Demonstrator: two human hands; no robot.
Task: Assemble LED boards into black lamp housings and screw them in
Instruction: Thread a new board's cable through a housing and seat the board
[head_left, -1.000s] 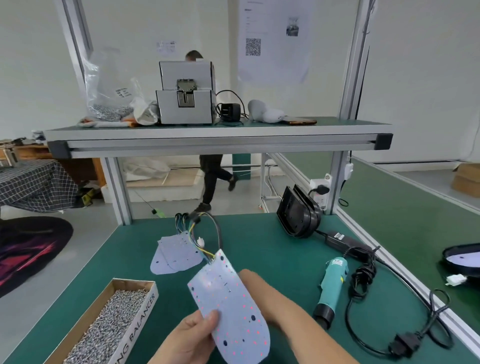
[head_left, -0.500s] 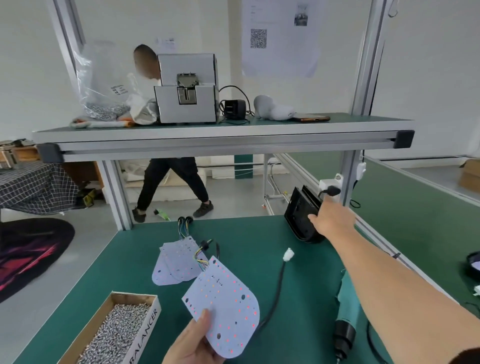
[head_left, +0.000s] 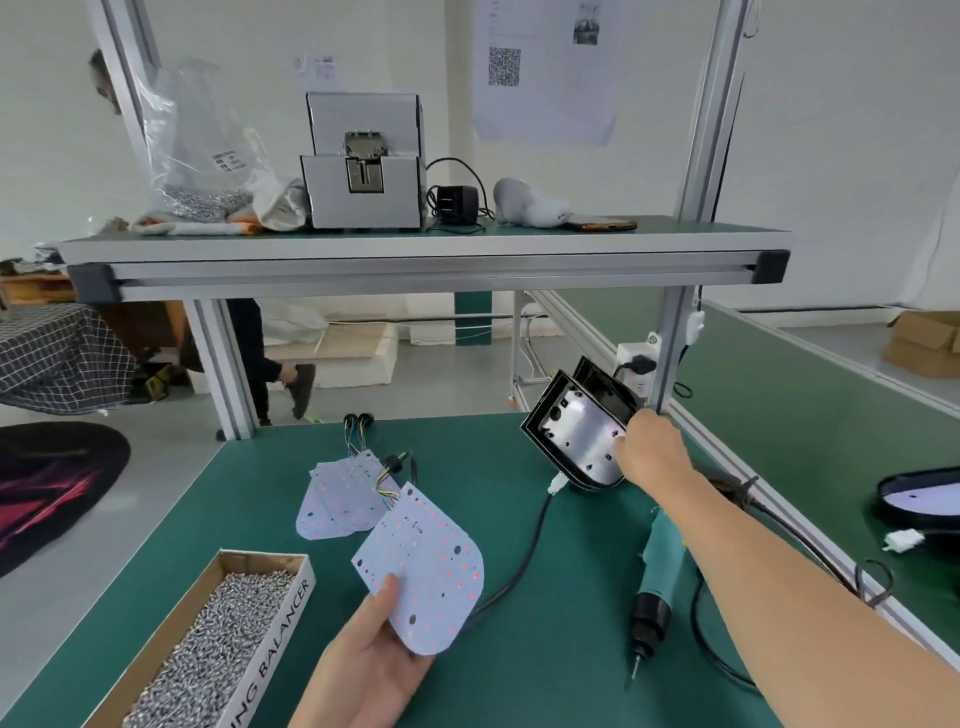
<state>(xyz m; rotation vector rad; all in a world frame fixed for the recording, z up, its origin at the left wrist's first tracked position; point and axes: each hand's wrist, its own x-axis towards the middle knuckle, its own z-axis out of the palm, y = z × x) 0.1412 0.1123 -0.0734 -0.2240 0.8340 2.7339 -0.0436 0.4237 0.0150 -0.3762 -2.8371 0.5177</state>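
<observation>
While left hand (head_left: 363, 670) pinches the LED board (head_left: 423, 566), right hand (head_left: 652, 452) seemingly grips the housing (head_left: 576, 426).

Holds with the left hand (head_left: 369, 660), reaches far out with the right hand (head_left: 649, 457).

Cradles the LED board (head_left: 426, 566) low at the bottom centre of view, palm turned up, thumb laid flat on the board's face, other fingers hidden beneath it. Stretches the bare right forearm diagonally from the lower right corner toward centre right, elbow nearly straight. Grips the near rim of the tilted black lamp housing (head_left: 576, 431), back of the hand toward the camera, fingers curled over the edge, fingertips mostly out of sight.
</observation>
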